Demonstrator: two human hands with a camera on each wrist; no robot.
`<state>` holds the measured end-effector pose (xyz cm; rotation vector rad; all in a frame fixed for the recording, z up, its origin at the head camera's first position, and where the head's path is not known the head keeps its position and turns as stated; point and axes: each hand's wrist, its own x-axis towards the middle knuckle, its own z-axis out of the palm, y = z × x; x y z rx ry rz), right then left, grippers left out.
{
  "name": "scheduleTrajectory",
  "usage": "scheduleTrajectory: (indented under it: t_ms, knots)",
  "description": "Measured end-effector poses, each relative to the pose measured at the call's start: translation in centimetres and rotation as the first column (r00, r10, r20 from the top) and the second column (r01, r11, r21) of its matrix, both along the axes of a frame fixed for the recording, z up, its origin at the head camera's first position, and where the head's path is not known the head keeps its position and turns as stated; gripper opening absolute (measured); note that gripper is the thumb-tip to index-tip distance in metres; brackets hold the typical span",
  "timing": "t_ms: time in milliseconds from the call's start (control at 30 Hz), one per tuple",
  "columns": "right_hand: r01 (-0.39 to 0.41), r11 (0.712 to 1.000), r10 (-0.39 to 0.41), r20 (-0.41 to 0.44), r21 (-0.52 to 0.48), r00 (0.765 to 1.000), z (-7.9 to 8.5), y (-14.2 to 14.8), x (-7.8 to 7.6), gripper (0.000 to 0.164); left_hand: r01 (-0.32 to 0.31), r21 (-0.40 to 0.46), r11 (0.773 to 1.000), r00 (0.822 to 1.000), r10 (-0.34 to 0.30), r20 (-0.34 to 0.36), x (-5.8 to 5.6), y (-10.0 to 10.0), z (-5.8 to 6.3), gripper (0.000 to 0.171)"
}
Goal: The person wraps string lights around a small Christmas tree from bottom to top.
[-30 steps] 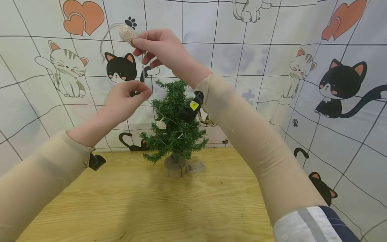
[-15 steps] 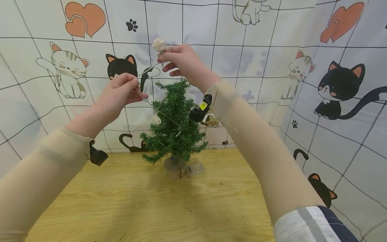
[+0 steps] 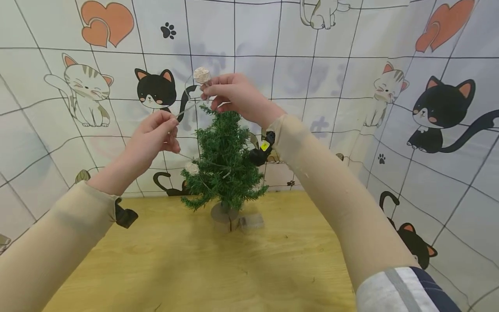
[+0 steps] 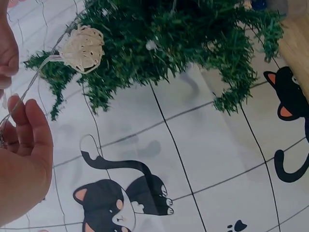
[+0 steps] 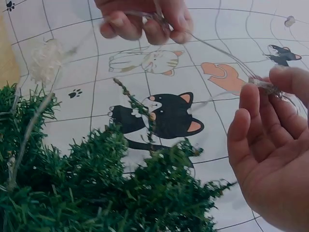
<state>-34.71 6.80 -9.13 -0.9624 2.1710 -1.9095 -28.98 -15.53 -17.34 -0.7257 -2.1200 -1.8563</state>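
A small green artificial Christmas tree (image 3: 224, 151) stands in the middle of the head view. Just above and left of its top, my right hand (image 3: 241, 97) pinches the stem under a cream woven-ball string light (image 3: 202, 75). To the left of the tree, my left hand (image 3: 153, 134) pinches the thin clear wire (image 3: 188, 108) of the same string. A stretch of wire runs between the two hands, also visible in the right wrist view. Lower down, a second woven ball (image 4: 83, 49) hangs against the left branches, and wire crosses the tree's front.
The tree's round wooden base (image 3: 222, 219) sits on a wood-grain table (image 3: 195, 268). Beside the base lies a flat clear case (image 3: 252, 221). Behind everything hangs a white gridded backdrop (image 3: 312, 78) printed with cats and hearts.
My right hand moved right and then down with its ball, close to the treetop. My left hand shifted left and lower along the wire. The hanging ball slid left and down.
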Motion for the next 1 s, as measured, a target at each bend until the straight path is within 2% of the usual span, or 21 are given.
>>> scheduleTrajectory:
  t_ms: [200,333,467,567,667,833,933,1000]
  knots:
    - [0.084,0.996,-0.084,0.017,-0.012,0.996,0.0,-1.0,-0.6,0.024,-0.146,0.021,0.989,0.988,0.147,-0.051,-2.9,0.1,0.0,0.013]
    - [0.124,0.992,-0.124,0.041,-0.007,0.991,0.2,-1.6,-0.8,0.02,-0.19,0.057,0.98,0.981,0.192,-0.03,-4.7,0.6,-0.5,0.01]
    - [0.132,0.991,-0.132,0.062,-0.004,0.989,0.6,-1.8,-0.7,0.014,-0.211,0.099,0.972,0.977,0.214,-0.018,-5.7,1.1,-1.0,0.013]
    - [0.129,0.991,-0.126,0.076,-0.026,0.989,0.9,-1.6,-0.8,0.01,-0.21,0.123,0.97,0.977,0.214,-0.021,-6.0,1.3,-1.1,0.018]
    - [0.126,0.99,-0.119,0.103,-0.064,0.988,1.0,-1.0,-1.2,0.009,-0.18,0.164,0.97,0.982,0.187,-0.03,-6.1,1.4,-1.0,0.017]
    - [0.141,0.973,-0.106,0.189,-0.182,0.976,0.9,-0.2,-2.0,0.009,-0.059,0.231,0.971,0.988,0.091,-0.128,-5.8,1.1,-0.9,0.012]
    - [0.141,0.955,-0.084,0.218,-0.262,0.972,0.7,-0.2,-2.4,0.007,-0.062,0.156,0.986,0.974,0.094,-0.207,-5.6,0.7,-0.9,0.011]
    - [0.134,0.941,-0.063,0.23,-0.309,0.971,0.7,-0.3,-2.5,0.011,-0.138,0.047,0.989,0.955,0.146,-0.259,-5.5,0.7,-0.9,0.014]
